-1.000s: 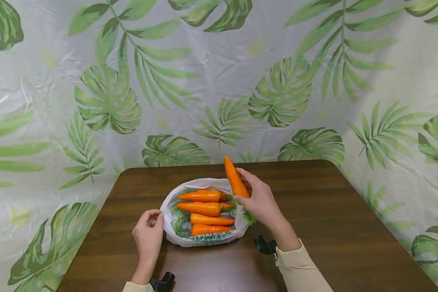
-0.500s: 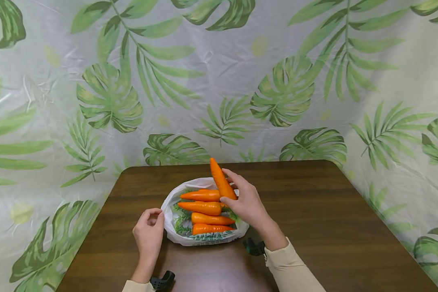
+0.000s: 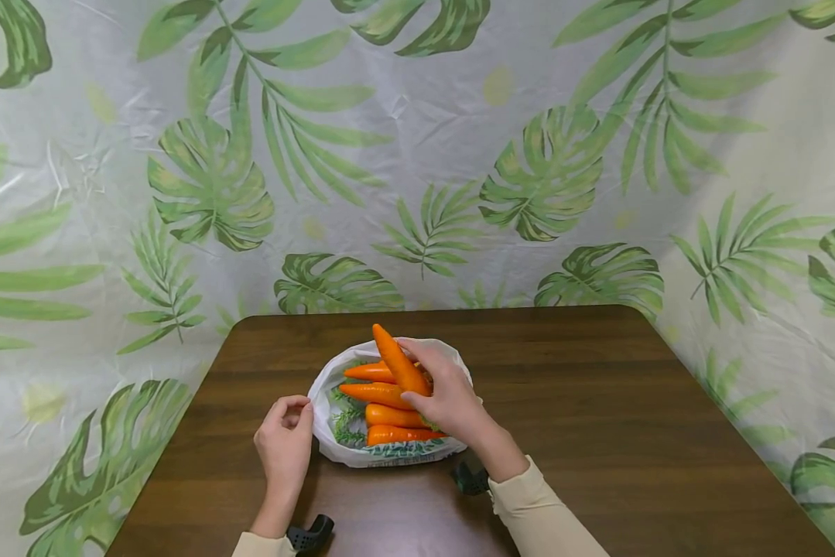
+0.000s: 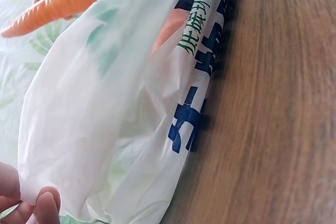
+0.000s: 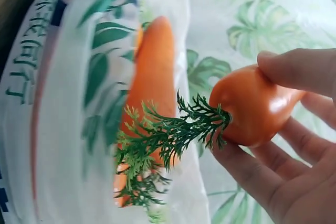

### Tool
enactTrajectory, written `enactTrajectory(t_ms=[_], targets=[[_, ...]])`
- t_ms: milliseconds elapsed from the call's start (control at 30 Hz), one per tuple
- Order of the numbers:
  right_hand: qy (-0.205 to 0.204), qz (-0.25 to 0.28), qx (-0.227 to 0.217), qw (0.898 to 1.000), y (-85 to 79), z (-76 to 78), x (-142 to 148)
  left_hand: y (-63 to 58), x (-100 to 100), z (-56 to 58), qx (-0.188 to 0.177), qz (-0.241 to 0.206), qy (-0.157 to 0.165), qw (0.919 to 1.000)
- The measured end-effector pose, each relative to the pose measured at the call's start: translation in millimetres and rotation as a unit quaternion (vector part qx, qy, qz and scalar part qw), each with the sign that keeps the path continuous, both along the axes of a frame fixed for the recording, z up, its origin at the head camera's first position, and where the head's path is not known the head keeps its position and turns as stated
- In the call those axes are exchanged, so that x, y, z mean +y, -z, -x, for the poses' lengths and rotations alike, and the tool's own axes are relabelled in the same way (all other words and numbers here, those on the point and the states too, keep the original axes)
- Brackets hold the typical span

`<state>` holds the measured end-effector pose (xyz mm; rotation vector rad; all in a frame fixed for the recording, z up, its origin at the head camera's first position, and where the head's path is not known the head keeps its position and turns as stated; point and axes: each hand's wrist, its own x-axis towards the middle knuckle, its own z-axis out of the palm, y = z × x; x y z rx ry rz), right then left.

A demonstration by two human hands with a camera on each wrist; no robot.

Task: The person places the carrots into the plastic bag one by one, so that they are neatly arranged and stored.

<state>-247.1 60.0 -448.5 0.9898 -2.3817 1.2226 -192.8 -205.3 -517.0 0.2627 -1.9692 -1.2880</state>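
Note:
A white plastic bag (image 3: 323,437) with green leaf print stands with its mouth spread, and several orange carrots with green tops lie inside. My right hand (image 3: 448,394) grips one carrot (image 3: 398,360) by its thick end, tilted above the others with its tip up and to the left. In the right wrist view that carrot's green top (image 5: 178,124) hangs toward the bag. My left hand (image 3: 283,441) pinches the bag's left rim between thumb and fingers, as the left wrist view also shows at the bag's edge (image 4: 34,192).
The bag rests on a dark brown wooden table (image 3: 598,402). Behind it hangs a pale sheet (image 3: 424,139) printed with green leaves. A black wrist mount (image 3: 311,534) sits on the left wrist, and another (image 3: 470,478) on the right.
My right hand has moved left and slightly down with the carrot, from the bag's right side to over the carrots inside. My left hand stays at the rim.

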Motion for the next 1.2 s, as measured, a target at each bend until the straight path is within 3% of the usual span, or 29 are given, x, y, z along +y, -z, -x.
enactTrajectory(t_ms=[200,333,733,900,1200], targets=[[-0.031,-0.059,0.027,0.997,9.9,1.5,-9,0.6,0,0.9,0.008,0.001,0.0,1.0],[-0.026,-0.118,0.043,0.992,14.3,-1.3,-13,-0.5,-1,1.1,0.016,0.004,0.003,0.9999],[-0.026,-0.245,0.135,0.96,19.9,-10.1,-17,-3.6,-1,0.1,0.03,0.005,0.0,0.9995],[-0.014,-0.266,0.167,0.949,23.6,-11.9,-19,-1.7,-1,0.5,0.031,0.0,0.002,0.9995],[-0.022,-0.269,0.194,0.943,28.5,-10.9,-17,-0.8,-1,0.6,0.029,-0.003,0.006,0.9996]])
